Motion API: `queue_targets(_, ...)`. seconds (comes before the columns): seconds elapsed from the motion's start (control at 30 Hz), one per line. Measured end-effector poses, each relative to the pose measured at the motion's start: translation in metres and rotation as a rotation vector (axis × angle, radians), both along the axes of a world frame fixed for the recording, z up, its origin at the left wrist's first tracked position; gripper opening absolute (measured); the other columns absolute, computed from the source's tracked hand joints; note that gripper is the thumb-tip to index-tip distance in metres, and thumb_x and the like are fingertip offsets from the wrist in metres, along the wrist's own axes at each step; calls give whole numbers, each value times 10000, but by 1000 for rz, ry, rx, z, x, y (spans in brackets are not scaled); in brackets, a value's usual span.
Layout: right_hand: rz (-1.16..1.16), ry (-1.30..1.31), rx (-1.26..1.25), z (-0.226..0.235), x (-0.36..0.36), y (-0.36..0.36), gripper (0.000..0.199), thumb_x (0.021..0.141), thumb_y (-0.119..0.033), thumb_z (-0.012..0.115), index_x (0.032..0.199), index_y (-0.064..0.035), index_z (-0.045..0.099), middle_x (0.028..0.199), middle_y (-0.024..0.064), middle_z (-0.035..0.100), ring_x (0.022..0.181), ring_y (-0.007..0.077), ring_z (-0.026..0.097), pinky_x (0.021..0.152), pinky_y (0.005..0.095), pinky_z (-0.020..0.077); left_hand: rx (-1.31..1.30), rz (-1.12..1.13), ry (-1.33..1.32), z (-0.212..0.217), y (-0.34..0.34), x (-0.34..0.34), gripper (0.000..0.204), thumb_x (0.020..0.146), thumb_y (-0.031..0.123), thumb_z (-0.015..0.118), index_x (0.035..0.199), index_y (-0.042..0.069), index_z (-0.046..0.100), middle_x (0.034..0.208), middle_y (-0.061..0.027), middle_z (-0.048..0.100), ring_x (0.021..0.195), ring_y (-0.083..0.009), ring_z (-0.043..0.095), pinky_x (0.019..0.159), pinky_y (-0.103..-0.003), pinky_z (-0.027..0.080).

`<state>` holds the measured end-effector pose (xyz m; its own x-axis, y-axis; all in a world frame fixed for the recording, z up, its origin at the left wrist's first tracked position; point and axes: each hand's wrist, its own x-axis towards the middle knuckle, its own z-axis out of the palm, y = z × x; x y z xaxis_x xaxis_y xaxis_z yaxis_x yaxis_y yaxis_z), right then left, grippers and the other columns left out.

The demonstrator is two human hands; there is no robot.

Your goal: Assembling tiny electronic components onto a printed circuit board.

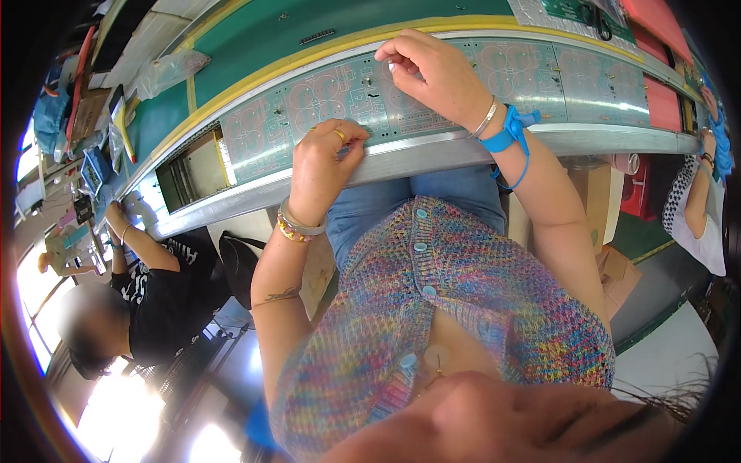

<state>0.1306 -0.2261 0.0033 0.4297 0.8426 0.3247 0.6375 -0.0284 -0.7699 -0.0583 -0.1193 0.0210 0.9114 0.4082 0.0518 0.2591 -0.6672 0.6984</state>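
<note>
A row of greenish circuit boards [320, 96] with printed circles lies along a metal rail [432, 148] in front of me. My left hand [328, 158] rests at the boards' near edge, thumb and fingers pinched together; whatever they hold is hidden. Above the boards, farther right, hovers my right hand [436, 73]. Its fingers are curled in toward the thumb, and I cannot make out anything between them. Small parts [369, 81] stand up from the boards between and beside my hands. A blue wrist strap [505, 139] with a cord goes around my right wrist.
Beyond the rail runs a green bench top with yellow edging and a dark pin strip [316, 35]. A clear plastic bag [174, 73] lies at far left, red trays [656, 31] at far right. People work on the left [174, 293] and right [698, 204]. The rail has an opening [193, 166].
</note>
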Motion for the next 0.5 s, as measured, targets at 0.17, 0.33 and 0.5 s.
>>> queue_targets(0.17,-4,-45,19,0,0,1,176,809,-50,573,981,-54,608,868,67,598,754,195,601,684,297,496,57,8,40,1,-2,3,84,705,17,662,781,51,653,794,-57,653,735,-240,615,668,-340,498)
queue_targets(0.33,-12,-62,41,0,0,2,176,803,-50,584,977,-57,609,864,67,601,748,198,603,677,301,496,141,-34,1,-1,-2,4,83,691,14,666,759,53,641,790,-61,651,743,-250,605,667,-345,493)
queue_targets(0.5,-9,-74,38,0,0,2,180,801,-50,589,979,-61,610,862,62,601,740,196,601,671,301,495,211,-77,1,-1,-2,5,87,693,16,667,771,50,648,798,-67,647,748,-257,602,679,-352,492)
